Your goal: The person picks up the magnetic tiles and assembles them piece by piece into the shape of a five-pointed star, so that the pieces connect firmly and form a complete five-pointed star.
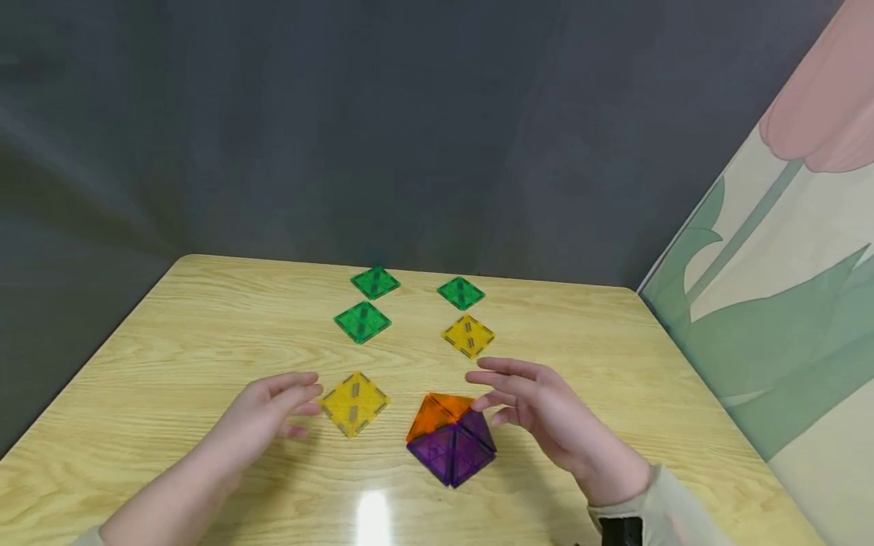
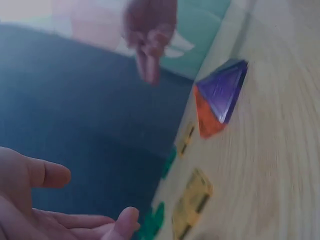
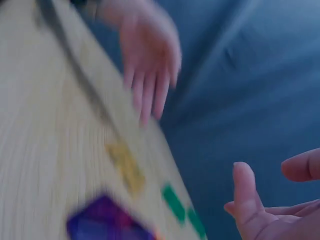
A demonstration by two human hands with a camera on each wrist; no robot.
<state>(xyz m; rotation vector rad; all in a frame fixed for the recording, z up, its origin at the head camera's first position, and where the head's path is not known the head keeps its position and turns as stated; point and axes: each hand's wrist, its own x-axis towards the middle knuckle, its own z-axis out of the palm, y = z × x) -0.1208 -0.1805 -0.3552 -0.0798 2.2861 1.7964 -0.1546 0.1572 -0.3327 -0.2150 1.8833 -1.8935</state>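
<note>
One left hand, fingers relaxed and holding nothing, is just left of a translucent yellow diamond lying flat on the wood-grained table. Next, two green diamonds lie farther back; then a peaked form of orange and purple see-through triangles; behind it, a third green diamond and a second yellow one. Rightmost, the right hand is loosely spread, also empty. Its fingertips overlap the peaked form in the head view; the left wrist view shows them raised apart from it.
</note>
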